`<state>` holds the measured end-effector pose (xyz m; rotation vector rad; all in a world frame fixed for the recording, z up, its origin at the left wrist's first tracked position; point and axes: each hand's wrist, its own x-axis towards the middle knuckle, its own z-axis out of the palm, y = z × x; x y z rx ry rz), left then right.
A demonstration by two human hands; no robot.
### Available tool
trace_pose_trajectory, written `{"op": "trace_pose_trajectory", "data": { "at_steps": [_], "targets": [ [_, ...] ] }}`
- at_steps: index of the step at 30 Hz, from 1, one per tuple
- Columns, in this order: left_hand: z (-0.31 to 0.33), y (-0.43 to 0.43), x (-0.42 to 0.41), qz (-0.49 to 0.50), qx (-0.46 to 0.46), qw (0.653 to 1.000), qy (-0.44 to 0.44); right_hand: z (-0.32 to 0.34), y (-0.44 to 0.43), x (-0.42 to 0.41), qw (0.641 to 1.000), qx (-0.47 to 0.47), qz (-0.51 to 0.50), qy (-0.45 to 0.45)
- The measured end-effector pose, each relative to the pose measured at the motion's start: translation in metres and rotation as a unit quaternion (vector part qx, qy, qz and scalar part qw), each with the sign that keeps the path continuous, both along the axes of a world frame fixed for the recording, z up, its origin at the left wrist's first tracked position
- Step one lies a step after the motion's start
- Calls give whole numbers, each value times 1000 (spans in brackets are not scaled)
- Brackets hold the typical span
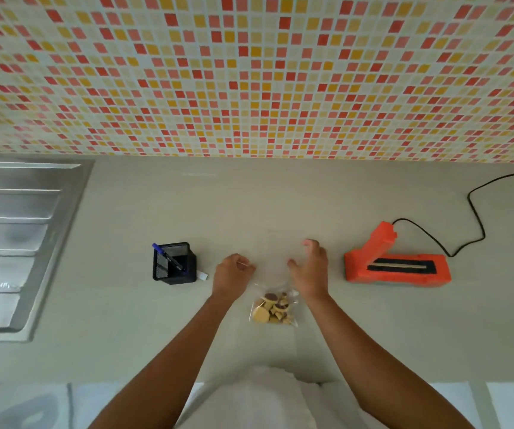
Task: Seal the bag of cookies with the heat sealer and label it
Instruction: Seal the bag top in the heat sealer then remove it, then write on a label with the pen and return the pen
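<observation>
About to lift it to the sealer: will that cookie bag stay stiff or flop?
Probably floppy: the bag is thin clear film, crinkled above the cookies. Likely bottom-heavy, since they sit bunched at one end. They might crack if squeezed.

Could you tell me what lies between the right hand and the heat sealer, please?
Nothing: in the head view, the stretch of counter between the right hand and the sealer is bare.

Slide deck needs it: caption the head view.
Left hand and right hand at a cookie bag, between pen holder and orange heat sealer.
</observation>
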<state>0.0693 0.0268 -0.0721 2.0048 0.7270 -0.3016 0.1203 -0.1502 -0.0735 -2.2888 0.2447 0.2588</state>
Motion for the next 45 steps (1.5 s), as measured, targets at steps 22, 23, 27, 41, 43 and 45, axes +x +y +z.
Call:
{"op": "trace_pose_trajectory", "data": {
  "at_steps": [22, 23, 27, 41, 43, 45],
  "targets": [
    [45, 186, -42, 55, 101, 986, -117, 58, 163, -57, 961, 202, 174, 74],
    [44, 189, -40, 39, 91, 987, -125, 58, 169, -59, 960, 207, 172, 84],
    [56, 202, -37, 19, 66, 983, -172, 65, 186, -67, 953, 236, 143, 128],
    [100, 197, -43, -46, -85, 963, -252, 106, 221, -55, 874, 467, -50, 124],
    [101, 190, -43, -58, -58, 966, -244, 105, 217, -53, 886, 450, -47, 99],
    [101, 183, -43, -80, -46, 968, -232, 101, 213, -55, 896, 433, -52, 86]
  ]
}}
